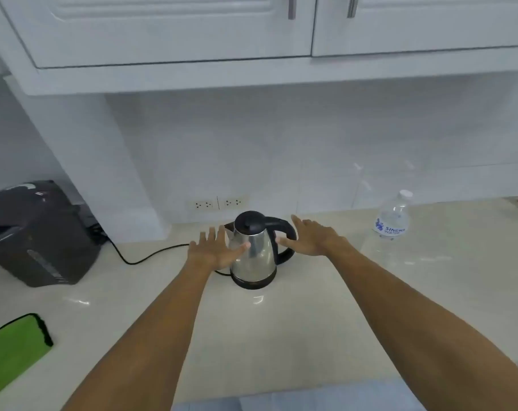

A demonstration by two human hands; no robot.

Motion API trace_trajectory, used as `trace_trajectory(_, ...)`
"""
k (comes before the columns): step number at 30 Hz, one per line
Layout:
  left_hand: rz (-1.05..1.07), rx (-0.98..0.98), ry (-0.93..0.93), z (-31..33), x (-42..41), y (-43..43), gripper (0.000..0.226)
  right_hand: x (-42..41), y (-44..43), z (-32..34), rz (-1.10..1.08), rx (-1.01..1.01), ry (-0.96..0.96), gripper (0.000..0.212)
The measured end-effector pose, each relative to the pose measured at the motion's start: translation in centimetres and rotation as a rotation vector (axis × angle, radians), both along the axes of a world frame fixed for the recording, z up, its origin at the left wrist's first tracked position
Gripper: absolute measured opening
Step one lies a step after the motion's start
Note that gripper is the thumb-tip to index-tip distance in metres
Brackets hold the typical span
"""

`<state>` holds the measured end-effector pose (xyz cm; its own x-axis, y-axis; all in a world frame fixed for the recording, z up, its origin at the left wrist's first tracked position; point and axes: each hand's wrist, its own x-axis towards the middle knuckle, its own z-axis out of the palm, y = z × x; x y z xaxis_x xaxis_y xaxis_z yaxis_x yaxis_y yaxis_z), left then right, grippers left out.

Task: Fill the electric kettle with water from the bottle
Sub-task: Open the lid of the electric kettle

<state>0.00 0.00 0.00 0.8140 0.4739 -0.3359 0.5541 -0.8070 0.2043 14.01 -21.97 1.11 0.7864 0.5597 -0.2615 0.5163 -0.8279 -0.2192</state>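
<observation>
A steel electric kettle with a black lid and black handle stands on its base in the middle of the pale counter, lid shut. My left hand is spread flat against the kettle's left side, thumb touching the steel. My right hand hovers open by the black handle on the right, fingers apart, holding nothing. A clear plastic water bottle with a white cap and blue label stands upright to the right of the kettle, apart from both hands.
A dark thermo pot sits at the left against the wall, with a black cord running across the counter to the kettle. A green cloth lies at the front left. Wall sockets are behind the kettle; white cabinets hang overhead.
</observation>
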Motion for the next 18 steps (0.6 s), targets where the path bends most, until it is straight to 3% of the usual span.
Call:
trace_trajectory(4, 0.062, -0.103, -0.018, -2.6, 1.6, 0.2, 0.128, 2.3, 0.4, -3.0, -0.051, 0.123, 0.174, 0.1)
trace_trajectory(7, 0.163, -0.378, -0.158, -4.5, 2.3, 0.5, 0.141, 2.9, 0.6, -5.0, -0.109, 0.325, 0.328, 0.086)
trace_trajectory(11, 0.165, -0.618, -0.375, -5.6, 2.7, 0.3, 0.105, 3.0, 0.7, -7.0, -0.159, 0.526, 0.413, 0.066)
trace_trajectory(18, 0.231, -0.697, -0.487, -7.0, 3.2, 0.4, 0.102, 3.2, 1.3, -10.1, -0.27, 0.669, 0.441, 0.057)
